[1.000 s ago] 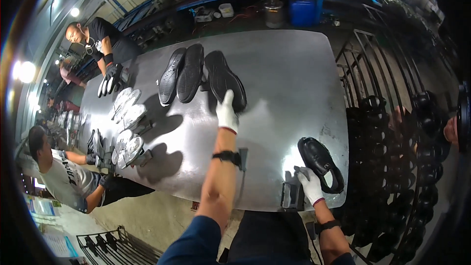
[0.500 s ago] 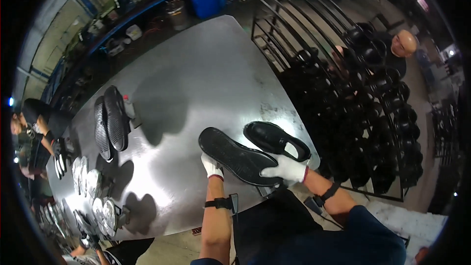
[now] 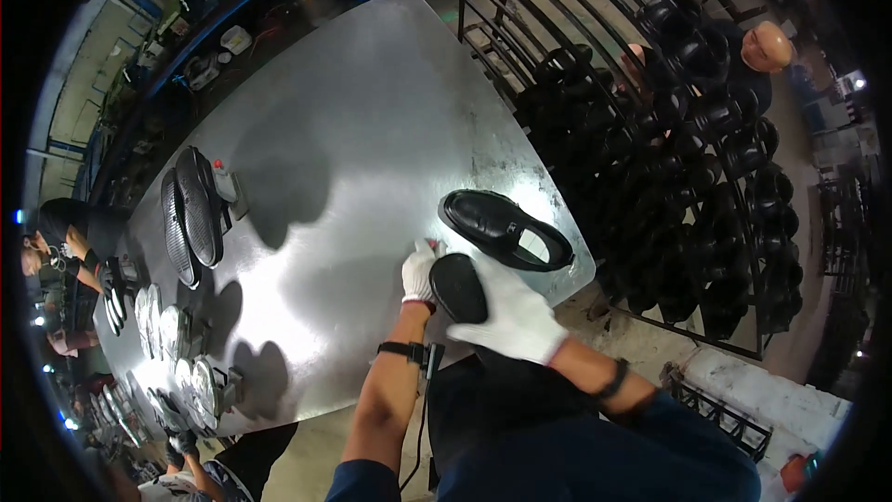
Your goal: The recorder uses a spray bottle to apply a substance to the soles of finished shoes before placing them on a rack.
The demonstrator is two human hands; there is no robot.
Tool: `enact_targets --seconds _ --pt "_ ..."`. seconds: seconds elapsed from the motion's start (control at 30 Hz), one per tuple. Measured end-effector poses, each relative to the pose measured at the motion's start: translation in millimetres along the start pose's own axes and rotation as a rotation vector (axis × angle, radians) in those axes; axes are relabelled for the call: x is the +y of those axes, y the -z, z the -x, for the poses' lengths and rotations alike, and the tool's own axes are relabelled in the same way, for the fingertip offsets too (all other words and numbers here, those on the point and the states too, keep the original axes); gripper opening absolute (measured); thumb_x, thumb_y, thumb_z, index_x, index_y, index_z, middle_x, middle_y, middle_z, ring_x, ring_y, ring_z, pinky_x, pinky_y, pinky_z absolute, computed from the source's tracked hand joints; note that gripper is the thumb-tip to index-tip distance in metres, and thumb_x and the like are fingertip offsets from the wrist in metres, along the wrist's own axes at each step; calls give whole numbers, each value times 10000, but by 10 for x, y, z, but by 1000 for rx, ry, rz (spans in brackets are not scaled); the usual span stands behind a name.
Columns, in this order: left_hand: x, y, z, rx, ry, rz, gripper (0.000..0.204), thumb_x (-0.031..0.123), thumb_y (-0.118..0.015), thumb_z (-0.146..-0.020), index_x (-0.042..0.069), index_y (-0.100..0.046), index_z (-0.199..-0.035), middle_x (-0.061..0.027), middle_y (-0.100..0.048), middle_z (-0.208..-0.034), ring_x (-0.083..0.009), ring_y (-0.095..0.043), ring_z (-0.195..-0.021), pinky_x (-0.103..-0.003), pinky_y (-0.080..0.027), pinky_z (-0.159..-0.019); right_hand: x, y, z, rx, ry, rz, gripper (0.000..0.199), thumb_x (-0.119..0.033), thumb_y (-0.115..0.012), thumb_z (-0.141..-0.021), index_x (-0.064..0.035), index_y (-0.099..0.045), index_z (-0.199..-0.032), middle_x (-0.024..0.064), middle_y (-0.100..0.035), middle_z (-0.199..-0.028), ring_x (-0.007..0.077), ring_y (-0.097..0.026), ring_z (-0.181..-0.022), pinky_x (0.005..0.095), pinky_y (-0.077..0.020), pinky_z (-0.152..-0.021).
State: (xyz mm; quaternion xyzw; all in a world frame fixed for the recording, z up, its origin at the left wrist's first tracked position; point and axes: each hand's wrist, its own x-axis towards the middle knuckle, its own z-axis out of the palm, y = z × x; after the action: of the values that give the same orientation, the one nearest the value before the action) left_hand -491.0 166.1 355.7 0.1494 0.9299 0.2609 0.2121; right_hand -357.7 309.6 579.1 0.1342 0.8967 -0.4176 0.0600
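My right hand (image 3: pixel 517 314), in a white glove, grips a black shoe (image 3: pixel 459 288) with its dark sole end turned up toward me; the rest of the shoe is hidden behind the hand. My left hand (image 3: pixel 419 273), also gloved, is at the shoe's left side with its fingers curled near a small red-topped piece. What those fingers hold is hidden. Just beyond, a finished-looking black slip-on shoe (image 3: pixel 506 231) lies upright on the metal table (image 3: pixel 372 102), its pale lining showing.
A pair of black soles (image 3: pixel 192 214) stands on a red-topped holder (image 3: pixel 225 184) at the left. Several silvery shoe-shaped forms (image 3: pixel 172 330) line the near left edge, where other people work. A black rack of shoes (image 3: pixel 669 195) borders the table's right, with a person (image 3: pixel 764 51) behind it.
The shoe in my right hand has turned from lying lengthwise, sole up, to end-on, and is closer to my body. My right hand has moved to its near side. The view has shifted slightly.
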Motion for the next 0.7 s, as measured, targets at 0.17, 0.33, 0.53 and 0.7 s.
enact_targets --seconds 0.17,0.33,0.53,0.7 --pt "-183 29 213 -125 236 1320 379 267 -541 -1115 43 -537 -1420 -119 -697 -1088 -236 -711 -969 -405 -608 -829 -209 -377 -238 226 210 225 732 -242 -811 -762 -113 -525 -1424 176 -585 -1094 396 -605 -1047 534 -513 -926" --pt "-17 -146 695 185 349 1620 483 189 -589 -1090 -6 -471 -1516 -94 -671 -1201 -234 -678 -1053 -328 -558 -927 408 -513 363 175 303 308 776 -259 -837 -746 -97 -526 -1438 206 -537 -1262 434 -549 -1145 570 -489 -995" --pt "176 72 63 -235 485 1762 446 274 -551 -1094 -33 -549 -1418 -101 -722 -1130 -243 -700 -1037 -375 -558 -925 -207 -312 -508 223 41 374 783 -378 -858 -761 -83 -547 -1416 217 -515 -1418 416 -539 -1273 557 -508 -1011" --pt "605 358 -281 -177 381 1713 438 272 -544 -1095 -26 -515 -1414 -124 -717 -1057 -234 -698 -912 -371 -587 -835 -280 -326 -622 78 124 429 593 -307 -803 -779 -73 -625 -1294 168 -609 -1209 347 -628 -1085 477 -545 -831"
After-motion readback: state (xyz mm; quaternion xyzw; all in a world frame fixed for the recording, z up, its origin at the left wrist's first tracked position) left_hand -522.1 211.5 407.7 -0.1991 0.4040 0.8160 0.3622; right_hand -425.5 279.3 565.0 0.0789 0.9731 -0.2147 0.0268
